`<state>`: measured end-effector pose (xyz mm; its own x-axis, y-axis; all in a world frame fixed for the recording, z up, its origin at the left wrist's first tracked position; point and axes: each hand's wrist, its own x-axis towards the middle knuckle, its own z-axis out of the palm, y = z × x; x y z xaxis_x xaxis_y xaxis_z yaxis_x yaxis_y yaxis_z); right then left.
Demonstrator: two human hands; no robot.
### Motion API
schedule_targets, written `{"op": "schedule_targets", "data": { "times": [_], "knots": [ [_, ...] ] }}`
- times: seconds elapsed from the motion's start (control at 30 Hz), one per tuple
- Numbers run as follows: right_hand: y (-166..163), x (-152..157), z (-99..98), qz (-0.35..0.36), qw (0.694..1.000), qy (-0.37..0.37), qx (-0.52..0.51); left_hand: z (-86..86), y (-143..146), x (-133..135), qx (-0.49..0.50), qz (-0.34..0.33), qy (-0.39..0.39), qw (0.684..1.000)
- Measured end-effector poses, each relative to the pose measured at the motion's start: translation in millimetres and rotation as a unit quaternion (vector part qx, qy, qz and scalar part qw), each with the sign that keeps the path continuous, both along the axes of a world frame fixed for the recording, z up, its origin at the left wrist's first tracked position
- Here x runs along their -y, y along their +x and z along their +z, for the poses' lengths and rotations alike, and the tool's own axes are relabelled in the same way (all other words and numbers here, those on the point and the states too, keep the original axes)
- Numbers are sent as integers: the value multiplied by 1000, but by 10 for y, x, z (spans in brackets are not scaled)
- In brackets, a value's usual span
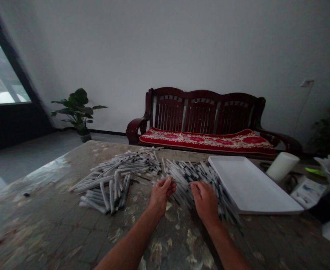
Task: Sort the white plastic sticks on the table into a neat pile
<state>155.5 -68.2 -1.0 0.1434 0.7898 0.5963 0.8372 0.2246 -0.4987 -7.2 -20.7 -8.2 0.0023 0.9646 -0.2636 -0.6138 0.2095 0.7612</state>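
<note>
Room on table (51,210), left side; pen piles (111,192) obstruct middle, gap between seemingly narrow; white tray (260,183) blocks right.

the slim, frosted grey-white plastic pens (131,165) have black ends. beneath them, the mottled grey-brown tabletop (55,202) shows paler blotches and a faint block pattern. the flat rectangular white tray (255,183) is plain. the long, glossy, dark reddish-brown wooden bench (201,112) contrasts with its thin red cloth seat cover (207,141), patterned in cream and pink florals. the leafy potted plant (80,105) is dark green, the smooth wall (182,45) grey.
</note>
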Motion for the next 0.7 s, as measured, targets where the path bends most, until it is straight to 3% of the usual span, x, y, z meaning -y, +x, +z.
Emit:
{"op": "schedule_targets", "data": {
  "times": [0.23,0.43,0.7],
  "knots": [
    [-1,0,7,0,1000,19,-10,-6,1,-1,1,2,9,1000],
    [10,-18,11,-3,1000,-17,20,5,14,1,5,1,5,1000],
    [-1,-37,45,29,996,66,43,22,16,3,-2,28,-11,1000]
  ]
}}
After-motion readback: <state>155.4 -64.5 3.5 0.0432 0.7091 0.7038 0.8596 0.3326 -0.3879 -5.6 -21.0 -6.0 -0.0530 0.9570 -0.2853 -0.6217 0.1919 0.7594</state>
